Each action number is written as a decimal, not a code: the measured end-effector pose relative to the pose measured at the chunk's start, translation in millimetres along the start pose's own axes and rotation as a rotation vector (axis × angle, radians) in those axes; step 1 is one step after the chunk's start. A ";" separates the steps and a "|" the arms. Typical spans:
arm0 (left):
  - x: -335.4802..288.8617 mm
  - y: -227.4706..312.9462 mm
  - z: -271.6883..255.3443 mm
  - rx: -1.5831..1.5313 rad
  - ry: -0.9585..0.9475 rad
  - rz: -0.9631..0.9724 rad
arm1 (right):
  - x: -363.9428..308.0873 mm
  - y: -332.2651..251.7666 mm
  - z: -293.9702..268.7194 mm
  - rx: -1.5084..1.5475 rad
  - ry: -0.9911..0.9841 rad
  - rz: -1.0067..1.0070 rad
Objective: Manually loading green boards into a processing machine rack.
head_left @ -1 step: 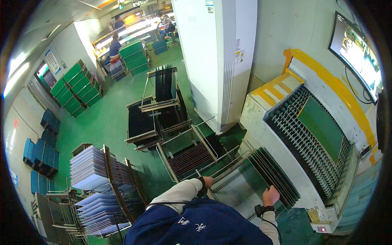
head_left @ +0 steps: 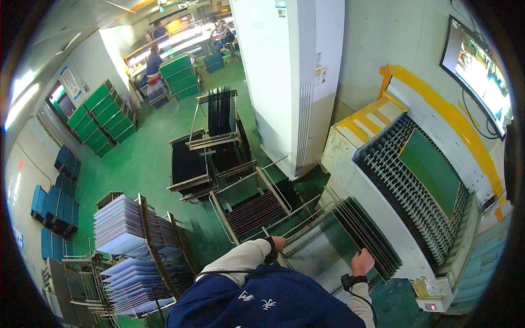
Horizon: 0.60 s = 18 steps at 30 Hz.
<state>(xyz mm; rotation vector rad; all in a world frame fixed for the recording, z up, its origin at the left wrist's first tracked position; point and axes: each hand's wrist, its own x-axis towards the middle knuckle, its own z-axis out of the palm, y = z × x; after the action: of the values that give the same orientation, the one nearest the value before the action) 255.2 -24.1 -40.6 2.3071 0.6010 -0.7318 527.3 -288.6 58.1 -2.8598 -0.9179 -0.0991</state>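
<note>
A metal slotted rack (head_left: 306, 227) stands in front of me, with several thin dark green panels (head_left: 366, 235) upright in its right part. My right hand (head_left: 362, 262) is closed at the near end of the panels, thumb up, on the edge of the nearest one. My left hand (head_left: 279, 243) is curled at the rack's left side; its fingertips are hidden, and I cannot make out what they grip. Between my hands lies a grey, slightly shiny area of the rack (head_left: 311, 265).
At right is a roller conveyor machine (head_left: 404, 180) carrying a green panel (head_left: 432, 169). A tall white cabinet (head_left: 279, 82) stands ahead. Metal racks (head_left: 251, 210) sit on the floor beyond my left hand. At left, a rack holds white sheets (head_left: 120, 229). People (head_left: 154, 63) work far back.
</note>
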 end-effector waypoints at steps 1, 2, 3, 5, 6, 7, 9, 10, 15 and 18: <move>1.1 0.0 -0.6 0.035 -0.027 0.017 | -0.1 0.5 0.3 -0.002 0.002 -0.003; 3.3 -2.1 -0.7 0.069 -0.052 0.031 | 0.2 0.3 0.5 -0.003 0.003 -0.008; 4.9 -4.1 -0.2 0.103 -0.077 0.046 | 0.5 0.1 1.0 -0.001 -0.005 -0.004; 6.2 -6.5 0.9 0.079 -0.089 0.042 | 1.3 0.4 2.8 0.002 -0.021 0.005; 6.4 -6.8 1.0 0.068 -0.095 0.041 | 1.4 1.1 3.9 0.004 -0.014 0.000; 6.2 -6.8 1.6 0.054 -0.069 0.037 | 1.4 1.8 5.0 0.006 -0.007 -0.006; 3.0 -1.4 -0.3 0.029 -0.023 0.032 | 0.7 3.1 5.2 0.011 -0.001 -0.002; 2.0 1.2 -1.9 0.027 -0.024 0.025 | 0.4 3.4 4.6 0.014 -0.001 0.004; 3.3 -0.8 -0.4 0.069 -0.032 0.002 | 1.2 0.7 2.7 0.011 -0.006 0.004; 6.6 -7.1 6.4 0.044 0.019 0.014 | 1.1 0.5 3.1 0.013 0.008 -0.004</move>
<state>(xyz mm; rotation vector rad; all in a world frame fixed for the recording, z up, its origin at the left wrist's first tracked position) 253.8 -22.1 -52.0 2.3588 0.5824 -0.7243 528.6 -288.0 55.1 -2.8436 -0.9198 -0.1045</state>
